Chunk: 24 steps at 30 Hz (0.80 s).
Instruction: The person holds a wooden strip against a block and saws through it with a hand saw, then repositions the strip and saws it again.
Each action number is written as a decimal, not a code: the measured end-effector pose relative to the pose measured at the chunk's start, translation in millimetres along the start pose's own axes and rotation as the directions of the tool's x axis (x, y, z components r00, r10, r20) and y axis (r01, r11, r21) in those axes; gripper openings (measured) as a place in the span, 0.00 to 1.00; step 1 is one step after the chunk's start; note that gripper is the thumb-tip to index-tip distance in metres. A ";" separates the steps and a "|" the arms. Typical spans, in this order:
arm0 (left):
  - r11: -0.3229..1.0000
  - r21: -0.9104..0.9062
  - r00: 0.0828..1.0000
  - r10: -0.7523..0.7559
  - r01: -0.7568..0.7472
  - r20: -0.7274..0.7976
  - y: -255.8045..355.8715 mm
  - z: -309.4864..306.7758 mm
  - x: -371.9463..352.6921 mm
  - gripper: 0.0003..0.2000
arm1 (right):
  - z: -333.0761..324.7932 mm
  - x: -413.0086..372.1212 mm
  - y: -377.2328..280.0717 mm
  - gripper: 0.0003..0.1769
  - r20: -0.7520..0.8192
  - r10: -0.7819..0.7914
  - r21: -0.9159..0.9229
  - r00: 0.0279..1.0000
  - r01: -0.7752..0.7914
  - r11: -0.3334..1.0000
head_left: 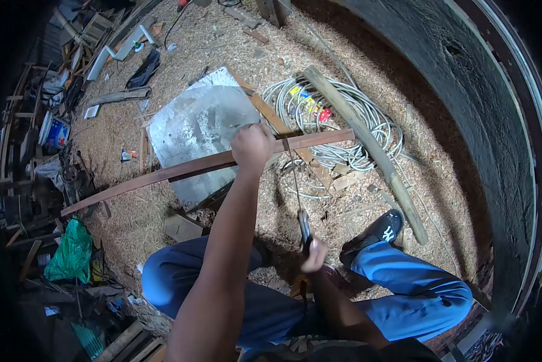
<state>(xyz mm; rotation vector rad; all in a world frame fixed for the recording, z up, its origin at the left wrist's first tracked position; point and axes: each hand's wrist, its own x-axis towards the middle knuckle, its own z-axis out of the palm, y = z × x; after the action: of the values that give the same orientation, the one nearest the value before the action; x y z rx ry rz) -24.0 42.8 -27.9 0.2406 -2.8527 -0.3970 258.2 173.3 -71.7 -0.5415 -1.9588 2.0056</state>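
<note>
A long curved reddish-brown wooden strip [162, 175] runs from lower left to upper right across the floor. My left hand [251, 146] grips it near its middle. My right hand [313, 253] is closed on the dark handle of a hand saw [295, 181], whose thin blade reaches up to the strip just right of my left hand. My legs in blue trousers [404, 283] and a black shoe [376, 232] are below.
A grey metal sheet [192, 130] lies under the strip. A coil of white cable [343, 120] and a thick wooden pole [367, 148] lie to the right. Sawdust covers the floor. A green bag [72, 253] and scrap clutter sit at left. A dark curved wall [482, 120] rises at right.
</note>
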 end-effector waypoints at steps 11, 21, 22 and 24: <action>1.000 0.024 1.000 0.001 -0.001 0.006 -1.5 3.6 0.1 0.16 | 12.6 21.5 37.2 0.23 -0.006 -0.065 -0.127 0.998 0.064 0.990; 1.000 0.008 0.999 0.022 -0.022 0.040 -4.9 5.3 0.6 0.16 | 32.7 86.7 -20.3 0.26 0.211 0.142 0.015 0.967 -0.149 0.989; 1.000 0.007 0.999 0.026 -0.027 0.041 -4.5 6.3 0.5 0.16 | 28.6 78.8 -21.4 0.26 0.207 0.142 0.016 0.968 -0.148 0.989; 1.000 0.023 0.999 0.000 0.000 0.038 -4.4 6.4 0.8 0.16 | 9.2 39.3 -23.4 0.26 0.186 0.288 -0.110 0.939 -0.272 0.956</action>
<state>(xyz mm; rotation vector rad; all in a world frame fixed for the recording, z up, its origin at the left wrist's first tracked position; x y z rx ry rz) -25.9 40.0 -35.0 0.2398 -2.8962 -0.3726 217.8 183.7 -50.9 -0.6985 -2.1988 2.2328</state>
